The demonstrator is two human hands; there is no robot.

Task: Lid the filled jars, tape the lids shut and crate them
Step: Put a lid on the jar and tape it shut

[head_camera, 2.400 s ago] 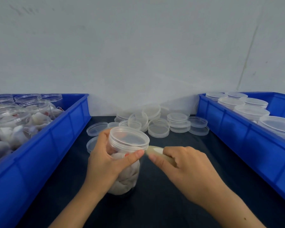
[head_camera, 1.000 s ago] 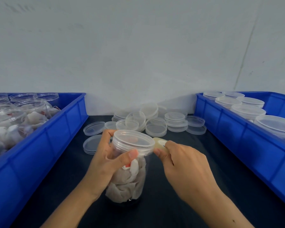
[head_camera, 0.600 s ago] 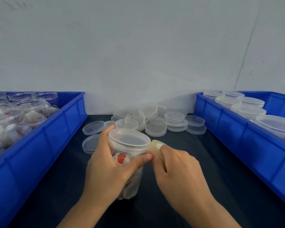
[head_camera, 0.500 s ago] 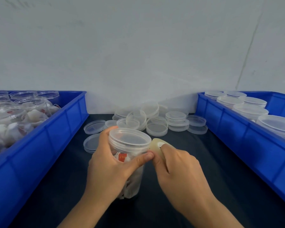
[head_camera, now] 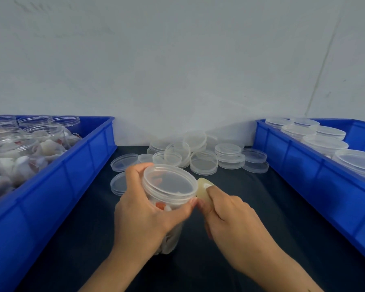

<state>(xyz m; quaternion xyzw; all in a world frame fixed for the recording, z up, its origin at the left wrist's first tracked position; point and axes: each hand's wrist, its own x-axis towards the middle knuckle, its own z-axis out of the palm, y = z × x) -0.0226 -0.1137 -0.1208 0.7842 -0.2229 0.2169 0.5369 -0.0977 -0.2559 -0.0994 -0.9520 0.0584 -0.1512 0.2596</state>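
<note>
A clear plastic jar (head_camera: 173, 232) filled with white and red packets stands on the dark table, with a clear lid (head_camera: 169, 183) on top. My left hand (head_camera: 143, 213) grips the jar just under the lid, thumb tip at the lid's right edge. My right hand (head_camera: 230, 216) holds a small roll of clear tape (head_camera: 202, 189) pressed against the lid's right side. The tape strip itself is too thin to make out.
A blue crate (head_camera: 57, 184) on the left holds several open filled jars. Another blue crate (head_camera: 316, 175) on the right holds several lidded jars. Loose clear lids (head_camera: 202, 157) are piled at the back of the table against the wall.
The jar has turned in my left hand and tilted toward me. My right hand with the tape roll has come in close against the lid's right edge.
</note>
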